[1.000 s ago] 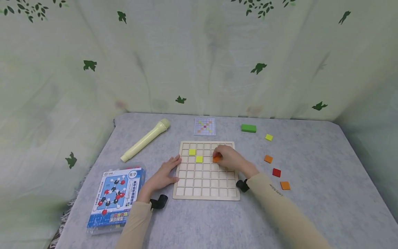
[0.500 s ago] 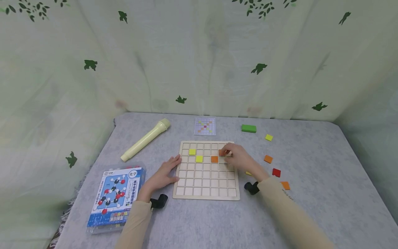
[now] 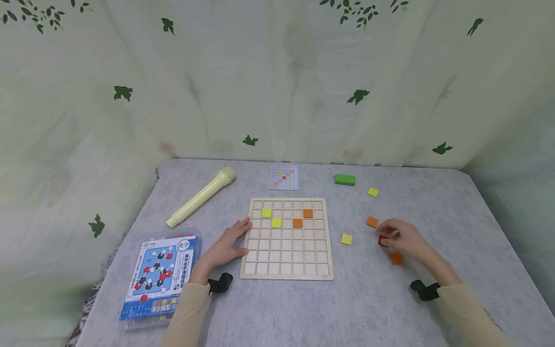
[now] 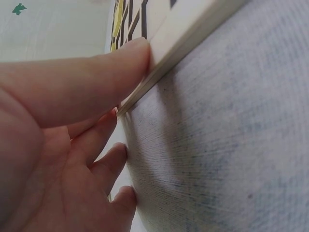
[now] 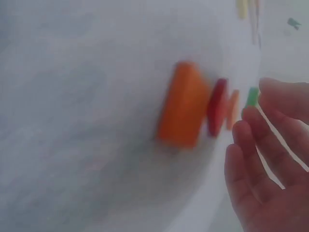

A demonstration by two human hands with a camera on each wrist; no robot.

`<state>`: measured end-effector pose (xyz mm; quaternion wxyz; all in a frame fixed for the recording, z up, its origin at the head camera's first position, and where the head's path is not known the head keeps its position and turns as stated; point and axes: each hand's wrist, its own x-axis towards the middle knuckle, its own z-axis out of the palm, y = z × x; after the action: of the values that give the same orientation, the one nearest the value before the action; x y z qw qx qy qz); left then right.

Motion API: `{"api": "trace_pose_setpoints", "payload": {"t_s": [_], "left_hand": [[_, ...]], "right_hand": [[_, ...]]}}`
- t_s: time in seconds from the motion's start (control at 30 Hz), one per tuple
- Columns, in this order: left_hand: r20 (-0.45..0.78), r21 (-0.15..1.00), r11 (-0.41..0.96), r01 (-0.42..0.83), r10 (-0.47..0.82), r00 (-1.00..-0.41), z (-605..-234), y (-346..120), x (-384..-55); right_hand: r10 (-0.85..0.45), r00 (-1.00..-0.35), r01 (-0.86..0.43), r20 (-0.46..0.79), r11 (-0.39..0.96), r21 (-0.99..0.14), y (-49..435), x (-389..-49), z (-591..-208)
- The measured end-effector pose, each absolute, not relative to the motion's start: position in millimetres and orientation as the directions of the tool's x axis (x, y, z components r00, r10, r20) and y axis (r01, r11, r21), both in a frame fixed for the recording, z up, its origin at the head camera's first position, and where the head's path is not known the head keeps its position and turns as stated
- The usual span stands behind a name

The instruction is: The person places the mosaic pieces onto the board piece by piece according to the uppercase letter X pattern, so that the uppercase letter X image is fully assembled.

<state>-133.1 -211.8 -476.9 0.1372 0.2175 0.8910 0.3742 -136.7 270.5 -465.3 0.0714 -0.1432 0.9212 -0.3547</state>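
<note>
Left hand (image 3: 225,245): fingers spread, touching grid board (image 3: 286,255). Right hand (image 3: 406,238): fingers apart, at red tile (image 3: 381,241); right-wrist view shows a gap, head view hides it.

Lit softly and evenly in the head view, with faint shadows on the grey cloth (image 3: 303,308) beneath the right sleeve (image 3: 470,313) and a dimmer patch along the right of the pale backdrop (image 3: 260,72); sharpens on the cloth's weave in the left wrist view, past a soft-edged shadow near the board (image 4: 188,31); blurs heavily in the right wrist view, softening the nearest orange tile (image 5: 183,106) and the red tile (image 5: 218,107), and washes out toward white behind the right hand (image 5: 281,157).
</note>
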Motion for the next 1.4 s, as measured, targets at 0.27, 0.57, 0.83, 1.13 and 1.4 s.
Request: {"api": "trace_pose_setpoints", "payload": {"t_s": [0.27,0.57,0.83,1.13,1.4], "left_hand": [[-0.088,0.731,0.625,0.275,0.485,-0.870,-478.1,-212.6,-132.2],[-0.084,0.737,0.617,0.275,0.487,-0.870,-475.6,-212.2,-131.9],[-0.093,0.741,0.617,0.267,0.487,-0.868,-475.5,-211.9,-132.2],[-0.090,0.741,0.616,0.267,0.485,-0.870,-476.6,-211.7,-133.2],[-0.091,0.746,0.613,0.262,0.483,-0.871,-475.7,-211.2,-132.6]], "right_hand": [[-0.351,-0.935,-0.247,-0.049,0.745,-0.620,278.6,-131.3,-473.5],[-0.382,-0.924,-0.286,-0.023,0.728,-0.623,229.5,-147.4,-464.7],[-0.532,-0.847,-0.386,-0.005,0.621,-0.682,135.8,-161.9,-461.0],[-0.643,-0.766,-0.495,0.001,0.588,-0.640,70.0,-175.0,-459.4],[-0.649,-0.759,-0.518,-0.044,0.644,-0.563,52.4,-177.4,-460.4]]}}
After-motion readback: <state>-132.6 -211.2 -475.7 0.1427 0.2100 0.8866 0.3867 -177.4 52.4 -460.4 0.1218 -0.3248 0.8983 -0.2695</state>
